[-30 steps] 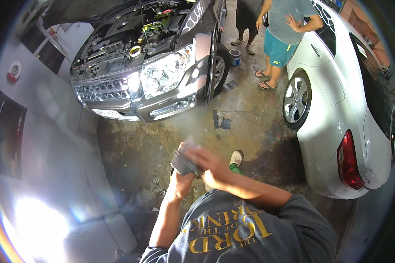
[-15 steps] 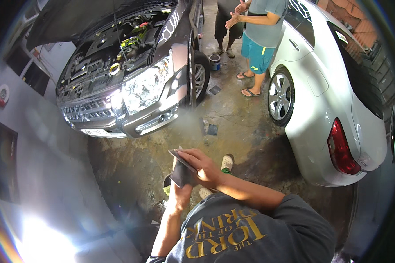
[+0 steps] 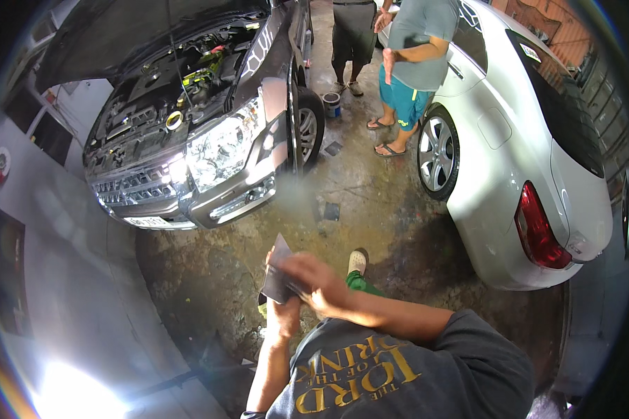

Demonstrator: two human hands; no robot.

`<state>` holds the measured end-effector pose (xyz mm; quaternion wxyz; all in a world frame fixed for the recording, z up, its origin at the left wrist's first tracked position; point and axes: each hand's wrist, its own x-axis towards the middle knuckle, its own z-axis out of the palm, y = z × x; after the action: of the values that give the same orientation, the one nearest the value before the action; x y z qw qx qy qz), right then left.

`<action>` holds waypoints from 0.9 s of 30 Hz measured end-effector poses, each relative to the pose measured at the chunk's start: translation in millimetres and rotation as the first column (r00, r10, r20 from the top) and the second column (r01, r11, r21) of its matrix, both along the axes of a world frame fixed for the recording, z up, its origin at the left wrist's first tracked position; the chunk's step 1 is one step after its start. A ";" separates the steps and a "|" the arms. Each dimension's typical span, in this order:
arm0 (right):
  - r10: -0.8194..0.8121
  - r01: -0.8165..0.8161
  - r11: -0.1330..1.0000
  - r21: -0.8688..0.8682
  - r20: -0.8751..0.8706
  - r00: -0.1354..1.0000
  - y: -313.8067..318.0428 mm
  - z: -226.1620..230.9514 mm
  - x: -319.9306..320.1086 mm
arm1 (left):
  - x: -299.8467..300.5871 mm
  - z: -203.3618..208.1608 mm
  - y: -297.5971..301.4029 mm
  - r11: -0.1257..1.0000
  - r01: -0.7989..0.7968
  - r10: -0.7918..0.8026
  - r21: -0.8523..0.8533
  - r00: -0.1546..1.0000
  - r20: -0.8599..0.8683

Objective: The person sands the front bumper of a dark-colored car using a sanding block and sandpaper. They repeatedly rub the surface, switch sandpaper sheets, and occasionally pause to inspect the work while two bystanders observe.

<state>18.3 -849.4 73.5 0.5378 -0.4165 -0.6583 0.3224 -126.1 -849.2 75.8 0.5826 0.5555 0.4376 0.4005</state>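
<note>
My left hand (image 3: 284, 318) is closed around the lower part of a thin, dark grey sheet (image 3: 277, 278), held upright in front of my body. The sheet's kind is not clear; it looks stiff and flat, with a pointed upper corner. Across its right side lies my right hand (image 3: 314, 281), its fingers smeared by motion. A dark edge shows under that palm; whether it is a fold of the sheet or a separate piece, I cannot tell. Most of the left fingers are hidden behind the sheet.
Ahead to the left stands a dark car (image 3: 234, 150), hood up, with a tape roll (image 3: 175, 121) in its engine bay. A white car (image 3: 500, 153) is at the right. Between them are two people, one in a grey shirt (image 3: 418, 31), and a paint can (image 3: 331, 105).
My right hand has shifted over the sheet, and its fingers are now blurred. The sheet stands more upright, its flat side showing. The person in grey has spread their hands apart.
</note>
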 end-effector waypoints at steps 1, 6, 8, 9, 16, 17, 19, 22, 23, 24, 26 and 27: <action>-0.033 0.032 0.999 0.002 0.034 0.999 -0.3 2.2 1.5 | 1.4 -8.7 -4.5 0.996 0.016 -0.028 0.086 0.991 0.128; -0.030 0.016 0.992 0.127 0.113 0.993 -23.8 17.9 -10.3 | -6.4 -12.5 -0.9 0.993 0.028 0.033 -0.116 0.868 0.495; -0.101 0.099 0.994 0.052 0.044 0.994 4.9 12.0 11.2 | 5.9 2.6 -5.4 0.978 0.021 0.011 0.206 0.988 -0.153; -0.142 0.142 0.990 0.016 0.013 0.990 12.9 10.5 18.0 | 9.8 -6.6 -9.6 0.964 0.034 -0.012 0.265 0.996 -0.086; -0.115 0.111 0.992 -0.053 -0.078 0.990 -2.8 13.8 12.8 | 15.2 -1.8 0.8 0.921 0.131 -0.015 0.368 0.953 -0.303; -0.191 0.191 0.978 -0.080 0.004 0.982 12.0 11.9 22.7 | 21.1 -2.8 -16.6 0.961 0.079 -0.086 0.266 0.996 0.015; -0.135 0.134 0.991 0.007 0.021 0.991 -19.7 16.0 0.9 | 14.0 -10.2 -10.1 0.978 0.105 -0.168 0.178 0.905 0.390; -0.135 0.133 0.990 0.055 0.027 0.991 -32.1 22.0 -7.4 | 17.1 6.8 -7.1 0.973 0.004 0.122 -0.229 0.838 0.532; -0.158 0.158 0.987 -0.012 -0.010 0.987 -19.5 17.4 2.5 | 20.5 4.6 -6.6 0.999 -0.002 -0.008 0.048 0.979 0.202; -0.188 0.186 0.981 -0.061 -0.015 0.982 -5.0 8.7 14.7 | 25.5 2.6 -7.6 0.948 0.096 -0.043 0.302 0.983 -0.177; -0.196 0.196 0.978 -0.065 0.007 0.981 -2.5 3.4 20.1 | 33.6 -2.4 -22.2 0.952 0.049 -0.012 0.303 0.992 -0.123; -0.168 0.168 0.986 -0.018 0.032 0.985 -22.9 13.9 5.1 | 27.6 -2.6 -16.4 0.999 -0.008 0.001 0.037 0.979 0.202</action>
<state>23.4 -872.3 87.3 0.5487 -0.4809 -0.6256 0.2763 -98.5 -865.5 73.2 0.6125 0.5220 0.3698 0.4643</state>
